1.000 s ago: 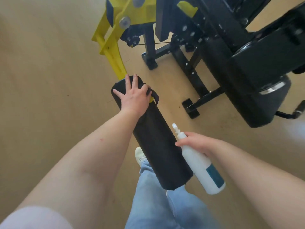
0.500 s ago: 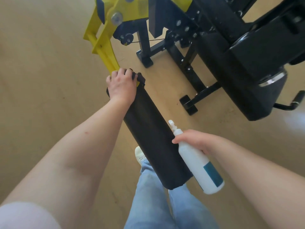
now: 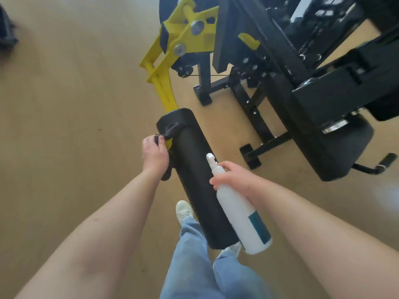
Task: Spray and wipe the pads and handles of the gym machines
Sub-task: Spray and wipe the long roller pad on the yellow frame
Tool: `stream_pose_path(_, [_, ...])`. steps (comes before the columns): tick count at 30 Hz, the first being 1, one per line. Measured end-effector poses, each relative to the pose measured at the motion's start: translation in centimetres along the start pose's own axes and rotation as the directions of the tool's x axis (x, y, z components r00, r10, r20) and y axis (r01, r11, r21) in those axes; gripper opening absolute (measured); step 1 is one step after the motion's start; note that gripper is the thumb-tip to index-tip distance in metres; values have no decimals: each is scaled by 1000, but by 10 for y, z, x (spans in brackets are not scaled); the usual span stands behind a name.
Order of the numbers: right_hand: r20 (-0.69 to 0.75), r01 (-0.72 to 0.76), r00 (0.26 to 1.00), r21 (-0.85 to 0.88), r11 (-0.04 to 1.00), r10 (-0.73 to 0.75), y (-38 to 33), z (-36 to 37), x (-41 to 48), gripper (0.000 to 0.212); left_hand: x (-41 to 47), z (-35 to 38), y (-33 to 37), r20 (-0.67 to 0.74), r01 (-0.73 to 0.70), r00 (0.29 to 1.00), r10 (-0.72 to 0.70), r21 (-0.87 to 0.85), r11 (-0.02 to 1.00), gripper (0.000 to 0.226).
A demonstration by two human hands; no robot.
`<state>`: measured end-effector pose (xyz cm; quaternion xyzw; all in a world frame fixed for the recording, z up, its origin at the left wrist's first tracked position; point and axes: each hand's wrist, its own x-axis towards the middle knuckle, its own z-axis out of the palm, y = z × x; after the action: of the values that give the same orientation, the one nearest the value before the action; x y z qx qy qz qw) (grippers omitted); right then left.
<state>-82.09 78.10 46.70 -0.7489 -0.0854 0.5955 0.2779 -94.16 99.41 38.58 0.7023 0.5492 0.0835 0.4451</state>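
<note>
I've got tan floor (image 3: pixel 64 126) filling the whole left side, smooth and matte. Down at the bottom edge, blue jeans (image 3: pixel 190 266), both legs in frame. One pale shoe (image 3: pixel 183 210) is planted ahead on the floor, while the other shoe (image 3: pixel 232 250) only peeks out, mostly hidden. In the top left corner there's a dark blurred shape (image 3: pixel 6 33); I can't tell what it is.

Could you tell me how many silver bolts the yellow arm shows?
2: upper bolt by the black frame, lower bolt down-left of it. Others may be hidden.
</note>
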Motion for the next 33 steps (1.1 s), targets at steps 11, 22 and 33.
stream_pose_path(11, [-78,84,994,108,991,-76,-103,29,66,27,15,-37,-15,-16,50,998,-53,-154,987,29])
stream_pose_path(22, [-50,66,997,49,997,-63,-79,24,59,28,4,-43,-17,-28,104,993,-111,-182,978,31])
stream_pose_path(33, [-7,85,996,-42,995,-86,-2,14,0,27,-73,-34,-9,-26,121,992,-126,-157,980,30])
